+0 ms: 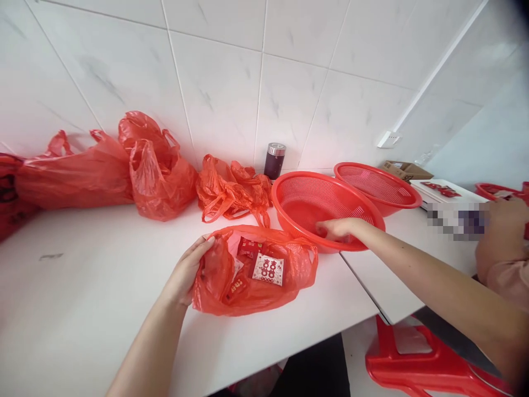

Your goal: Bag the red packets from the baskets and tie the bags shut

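a: red plastic bag (pixel 256 286), lying open-mouthed on the white table (pixel 82 286) near its front edge. how would it handle?

b: light and limp. it's thin, slippery film with no shape of its own, so it sags wherever it isn't held. the best hold is the rim of the mouth or the loop handles, not the belly.

a: and the hands?

b: left hand (pixel 188 270) is closed on the bag's left rim, keeping the mouth spread. right hand (pixel 336 229) lies palm down inside the red mesh basket (pixel 306 193) just beside the bag. its fingers are loosely curled, and i can't tell whether anything is under them.

a: room to move?

b: there's broad bare tabletop to the left. stuffed red bags (pixel 159 171) line the tiled wall behind. to the right, a second mesh basket (pixel 378 187) sits just behind the first, past a gap between two tabletops. another person's hand (pixel 496 231) is further right. a red stool (pixel 417 358) stands below the table edge.

a: smaller things?

b: a dark flask (pixel 274 160) stands by the wall. in the bag are a white packet (pixel 268 269) with red print and little red packets (pixel 248 246). they're probably paper, flat and light, and apt to slide on the film.
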Available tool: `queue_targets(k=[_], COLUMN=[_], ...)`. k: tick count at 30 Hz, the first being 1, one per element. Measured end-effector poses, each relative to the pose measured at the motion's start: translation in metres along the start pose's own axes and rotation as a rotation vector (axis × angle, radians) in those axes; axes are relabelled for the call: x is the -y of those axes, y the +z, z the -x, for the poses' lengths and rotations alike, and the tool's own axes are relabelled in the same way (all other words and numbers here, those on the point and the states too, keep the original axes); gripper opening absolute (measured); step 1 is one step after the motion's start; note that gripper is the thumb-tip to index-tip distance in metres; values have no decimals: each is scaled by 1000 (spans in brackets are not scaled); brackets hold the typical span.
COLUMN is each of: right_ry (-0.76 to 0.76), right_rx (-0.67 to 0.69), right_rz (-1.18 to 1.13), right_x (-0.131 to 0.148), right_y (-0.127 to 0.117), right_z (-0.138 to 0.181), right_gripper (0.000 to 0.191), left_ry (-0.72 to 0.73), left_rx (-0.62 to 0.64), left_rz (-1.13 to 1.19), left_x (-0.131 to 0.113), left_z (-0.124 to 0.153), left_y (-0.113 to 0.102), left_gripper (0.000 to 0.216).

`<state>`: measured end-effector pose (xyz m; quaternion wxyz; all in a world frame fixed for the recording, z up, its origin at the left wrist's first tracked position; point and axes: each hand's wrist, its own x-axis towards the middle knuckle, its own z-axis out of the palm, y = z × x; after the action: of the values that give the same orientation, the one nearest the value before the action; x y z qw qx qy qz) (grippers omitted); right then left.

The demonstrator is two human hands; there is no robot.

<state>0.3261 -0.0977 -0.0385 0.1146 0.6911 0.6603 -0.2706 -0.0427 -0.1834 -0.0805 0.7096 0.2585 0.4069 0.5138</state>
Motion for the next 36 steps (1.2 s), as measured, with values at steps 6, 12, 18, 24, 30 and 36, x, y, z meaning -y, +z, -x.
queue_targets(k=[6, 12, 18, 24, 30, 36], right_ry=[-23, -304, -602, -489, -379, -385], right_rx=[79, -163, -426, -567, -801, -888], right_rz=[-117, -377, -473, -121, 89, -8], right_x=[-7, 23, 87, 76, 66, 76], right_y=[8, -18, -7, 27, 118, 154], right_z=[0, 14, 48, 66, 88, 92], right_gripper=[17, 17, 25, 33, 49, 52], left_ry=[14, 5, 5, 38, 29, 29], left_rx=[-13, -10, -26, -42, -28, -60], left_rz=[-27, -58, -54, -61, -67, -149], left_x=[2, 2, 2, 2, 2, 6], left_z=[-3, -4, -6, -6, -2, -5], left_y=[-2, -1, -2, -6, 0, 2], left_gripper=[23, 24, 26, 25, 25, 31])
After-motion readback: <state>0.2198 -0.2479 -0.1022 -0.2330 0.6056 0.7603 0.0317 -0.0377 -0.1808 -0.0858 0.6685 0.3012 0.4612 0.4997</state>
